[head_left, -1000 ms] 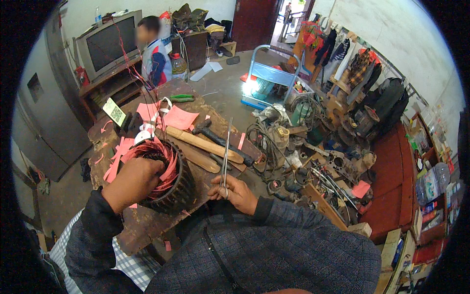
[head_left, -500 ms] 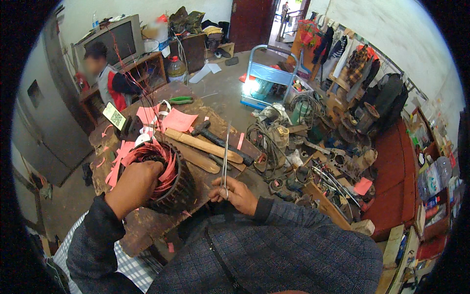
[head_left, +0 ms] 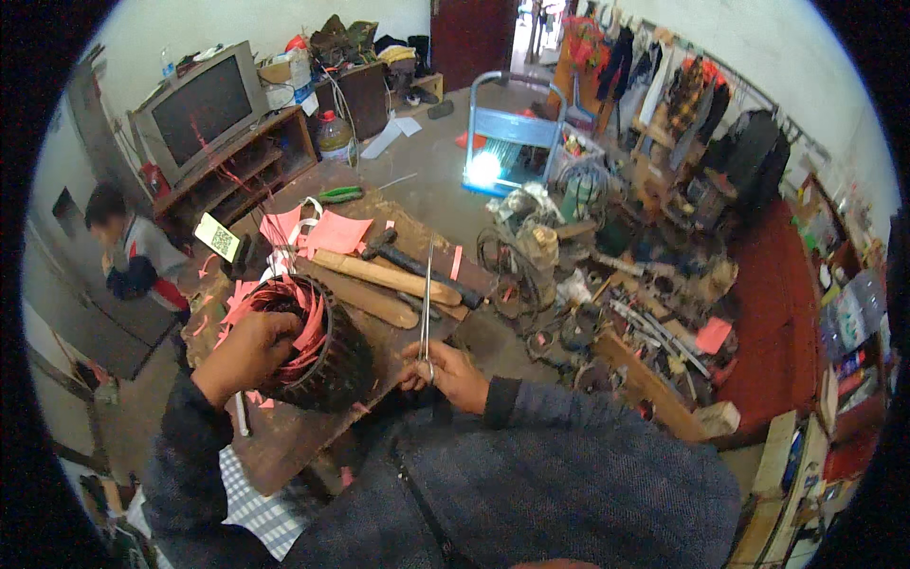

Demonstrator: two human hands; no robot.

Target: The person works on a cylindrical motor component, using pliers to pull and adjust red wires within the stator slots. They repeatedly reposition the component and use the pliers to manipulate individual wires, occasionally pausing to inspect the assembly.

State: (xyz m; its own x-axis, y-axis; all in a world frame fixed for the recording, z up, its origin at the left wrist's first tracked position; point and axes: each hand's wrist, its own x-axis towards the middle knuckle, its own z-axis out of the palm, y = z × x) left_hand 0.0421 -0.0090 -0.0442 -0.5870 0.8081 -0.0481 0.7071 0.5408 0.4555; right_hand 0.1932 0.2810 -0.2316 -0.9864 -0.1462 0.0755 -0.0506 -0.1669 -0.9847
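Observation:
My left hand [head_left: 248, 349] is at the open top of a ribbed dark motor stator [head_left: 334, 365], its fingers curled down among the windings and pink insulation strips [head_left: 311, 332]. What those fingertips pinch is hidden. In my right hand [head_left: 445, 373] is a pair of long, slim metal scissors [head_left: 426, 308], held upright with the blades pointing away from me. The scissors are apart from the stator, to its right. The stator rests on a worn wooden bench [head_left: 284, 450].
Beyond the stator lie wooden sticks [head_left: 379, 277], a black-headed hammer [head_left: 417, 261], pink paper sheets [head_left: 338, 232] and a green-handled tool [head_left: 339, 194]. Cables and metal parts [head_left: 607, 313] crowd the floor at right. A person [head_left: 137, 251] stands at far left, near a blue trolley [head_left: 517, 128] further back.
The other person has moved left, away from the bench, and turned. The whole view has shifted slightly. My left hand stays at the stator's opening, and my right hand still holds the scissors.

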